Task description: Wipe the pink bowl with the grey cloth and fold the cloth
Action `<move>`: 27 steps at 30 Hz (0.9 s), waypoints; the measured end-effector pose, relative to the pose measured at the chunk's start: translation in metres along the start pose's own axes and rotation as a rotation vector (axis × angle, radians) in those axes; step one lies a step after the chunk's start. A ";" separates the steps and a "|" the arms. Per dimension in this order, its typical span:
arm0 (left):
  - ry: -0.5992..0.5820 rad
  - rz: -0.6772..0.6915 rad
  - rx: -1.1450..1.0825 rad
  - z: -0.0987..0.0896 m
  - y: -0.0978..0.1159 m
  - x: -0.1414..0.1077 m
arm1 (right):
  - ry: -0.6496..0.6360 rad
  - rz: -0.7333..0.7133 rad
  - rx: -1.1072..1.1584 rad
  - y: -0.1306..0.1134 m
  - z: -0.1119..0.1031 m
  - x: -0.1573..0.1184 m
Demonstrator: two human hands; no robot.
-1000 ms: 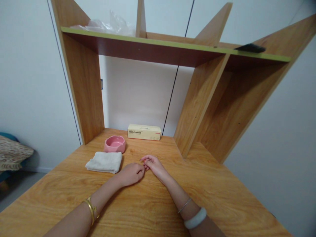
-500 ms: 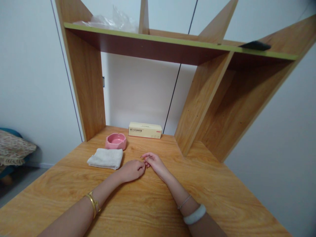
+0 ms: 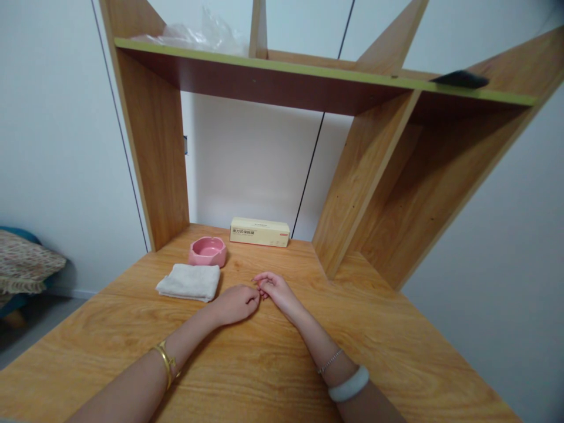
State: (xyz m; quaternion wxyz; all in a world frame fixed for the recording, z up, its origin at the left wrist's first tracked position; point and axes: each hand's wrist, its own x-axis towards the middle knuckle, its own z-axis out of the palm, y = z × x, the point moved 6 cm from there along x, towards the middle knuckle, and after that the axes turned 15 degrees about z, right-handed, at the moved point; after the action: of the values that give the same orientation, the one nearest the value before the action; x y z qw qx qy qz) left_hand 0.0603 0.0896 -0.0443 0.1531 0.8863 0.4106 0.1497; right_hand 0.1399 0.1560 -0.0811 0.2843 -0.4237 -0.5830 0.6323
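My left hand (image 3: 238,304) rests on the wooden desk, knuckles up and fingers curled under, with no object showing in it. Its fingertips are mostly hidden. Just right of it lies my right hand (image 3: 275,291), palm turned inward, fingers loosely bent and a little apart, holding nothing. The two hands meet at the fingertips. Left of my left hand is a folded white cloth (image 3: 189,282). A pink faceted bowl that looks like an ashtray (image 3: 208,252) stands right behind the cloth. Farther back, a long cream carton with printed lettering (image 3: 259,232) stands near the wall.
The desk (image 3: 247,376) carries a wooden hutch with a green-edged shelf (image 3: 282,67) above. Clear plastic (image 3: 198,36) and a dark flat object (image 3: 460,79) lie on that shelf. Upright panels (image 3: 361,194) bound the right side. A fringed cover (image 3: 26,258) drapes over blue furniture at left.
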 end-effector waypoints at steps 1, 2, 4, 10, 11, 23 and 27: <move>0.002 -0.001 0.003 0.000 0.000 0.000 | -0.005 -0.004 -0.006 0.001 0.000 0.001; 0.006 0.000 0.007 0.000 -0.001 0.000 | -0.008 -0.006 -0.009 0.001 -0.001 0.001; 0.012 0.001 0.012 0.001 -0.001 0.000 | -0.009 -0.005 -0.010 0.001 -0.001 0.002; 0.003 0.012 0.012 0.001 -0.001 0.000 | 0.007 0.030 0.008 -0.004 0.002 -0.003; 0.002 0.013 0.015 0.001 -0.001 0.000 | 0.008 0.036 0.010 -0.005 0.002 -0.005; -0.021 0.007 0.011 0.001 -0.002 0.000 | 0.010 0.048 0.023 -0.007 0.003 -0.006; -0.025 0.009 0.005 0.001 -0.001 0.000 | 0.003 0.044 0.018 -0.006 0.002 -0.005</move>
State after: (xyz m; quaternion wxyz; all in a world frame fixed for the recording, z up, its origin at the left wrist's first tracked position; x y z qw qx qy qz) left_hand 0.0602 0.0905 -0.0458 0.1553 0.8903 0.4050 0.1382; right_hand 0.1396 0.1511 -0.0746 0.2750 -0.4349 -0.5675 0.6428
